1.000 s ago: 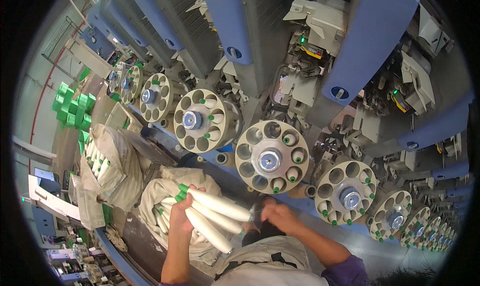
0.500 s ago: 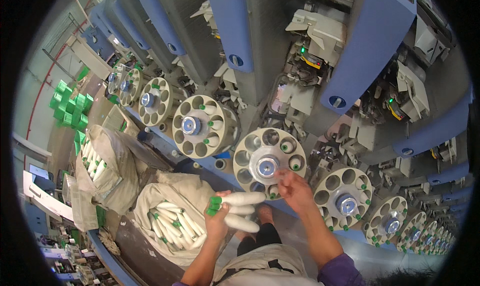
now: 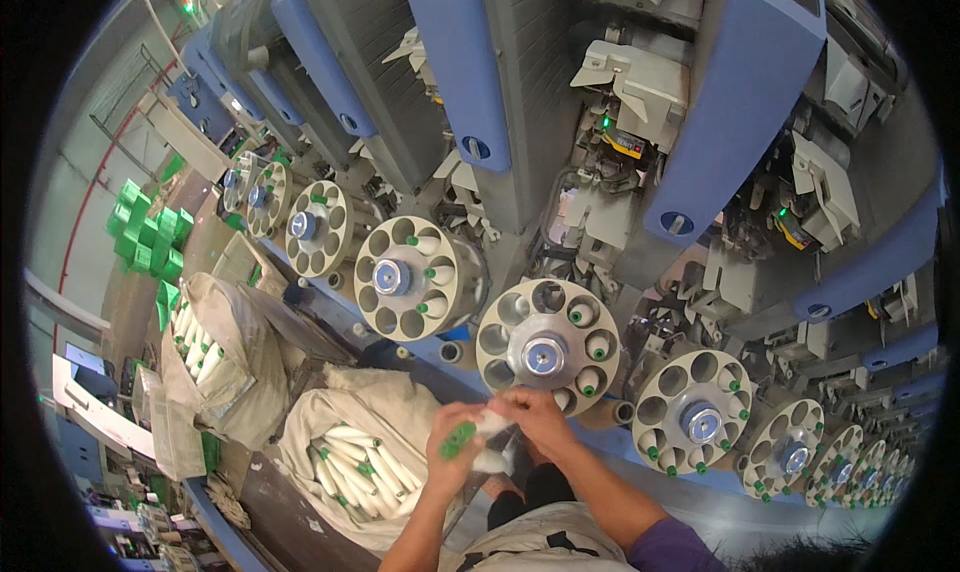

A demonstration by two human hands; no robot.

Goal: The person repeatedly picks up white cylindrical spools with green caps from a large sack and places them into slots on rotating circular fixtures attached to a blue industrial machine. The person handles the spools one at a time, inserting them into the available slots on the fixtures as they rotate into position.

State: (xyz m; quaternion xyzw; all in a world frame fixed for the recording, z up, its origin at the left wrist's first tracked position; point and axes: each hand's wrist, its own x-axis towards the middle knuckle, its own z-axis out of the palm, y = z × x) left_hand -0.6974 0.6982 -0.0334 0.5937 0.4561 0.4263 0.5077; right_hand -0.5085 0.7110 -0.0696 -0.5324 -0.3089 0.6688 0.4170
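My left hand (image 3: 446,440) is closed round a small bunch of white yarn bobbins (image 3: 492,460) with green ends, held low in front of my body. Motion blurs the bunch. My right hand (image 3: 535,417) meets it from the right, its fingers pinched at the upper bobbin; whether they grip the bobbin or a thread end is too small to see. Just beyond both hands stands a round cream magazine drum (image 3: 543,355) with a blue-capped hub. White bobbins with green tips sit in several pockets on its right side; other pockets show no bobbin.
An open cloth sack (image 3: 365,392) of white bobbins (image 3: 365,472) lies left of my hands, with a second sack (image 3: 240,382) behind it. More drums (image 3: 391,277) line the blue and grey machine (image 3: 455,62). Green crates (image 3: 150,232) are stacked at far left.
My right hand has come away from the drum's lower edge, back to the bobbins in my left hand. A bobbin in the drum's lower right pocket now shows where that hand was.
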